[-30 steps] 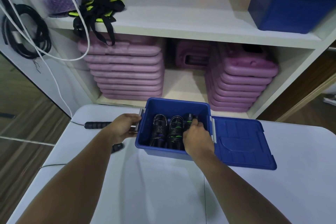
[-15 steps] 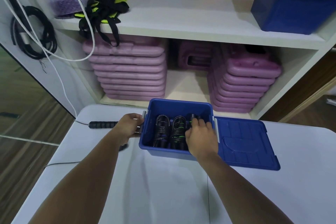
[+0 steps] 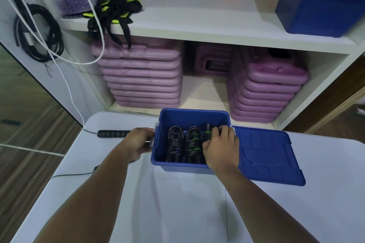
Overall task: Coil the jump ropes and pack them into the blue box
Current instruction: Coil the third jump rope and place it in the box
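Jump rope [image 3: 207, 132] in blue box [image 3: 193, 112] lies under right hand [image 3: 221, 148] gripping it; left hand [image 3: 141, 141] clasps box's rim.

The blue box [image 3: 194, 118] stands open on the white surface [image 3: 177, 203]. Its lid [image 3: 264, 154] lies flat against its right side, inner face up. Three black ropes sit upright in a row inside: a left coil [image 3: 175, 145], a middle coil [image 3: 194, 144] with green bands, and a third coil [image 3: 207, 131] at the right wall, mostly hidden. A fourth rope lies uncoiled left of the box, its ribbed black handle [image 3: 113, 134] flat and its thin cord [image 3: 71, 173] trailing over the edge.
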